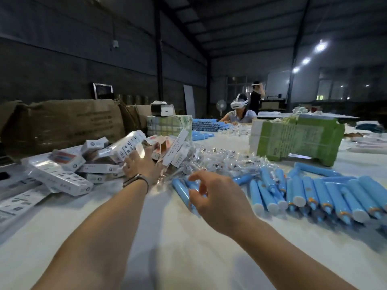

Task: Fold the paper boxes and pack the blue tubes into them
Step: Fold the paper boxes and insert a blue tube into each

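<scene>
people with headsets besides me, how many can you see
2. One person in a white headset sits at the far end of the table; another person stands behind them, hand raised to a headset. Others may be hidden behind the green carton.

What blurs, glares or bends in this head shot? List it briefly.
Head view: the right hand is smeared by motion over a blue tube; the left hand at the paper boxes is sharper. Ceiling lamps flare white in a dim hall. The wide lens bows the roof beams and stretches the forearms. Soft arm shadows fall on the white table.
</scene>
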